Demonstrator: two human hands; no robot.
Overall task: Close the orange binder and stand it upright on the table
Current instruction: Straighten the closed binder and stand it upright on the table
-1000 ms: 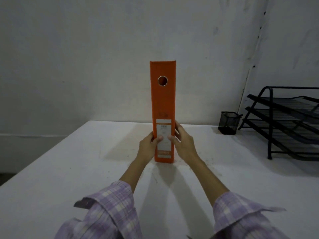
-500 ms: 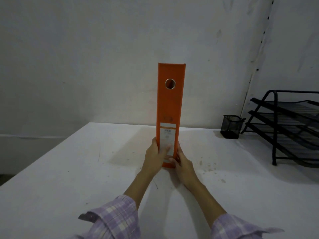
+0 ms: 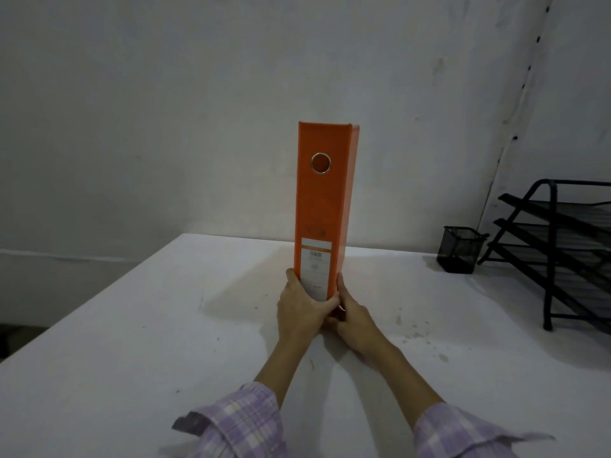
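Orange binder [image 3: 322, 206] closed, upright mid-tabletop [image 3: 132, 342], spine toward us. Our left hand [image 3: 299, 307] and right hand [image 3: 353, 317] clasp its base, fingers wrapped around both sides. Black mesh cup [image 3: 459, 249], tiered tray rack [image 3: 562, 246] well right.

The binder [image 3: 322, 209] stands upright just ahead of both hands, blocking passage straight forward between them. Left of the left hand [image 3: 302, 309] the table [image 3: 132, 342] lies bare to its edge. Well right of the right hand [image 3: 353, 317], a mesh cup [image 3: 459, 249] and tray rack [image 3: 558, 252] crowd the far corner.
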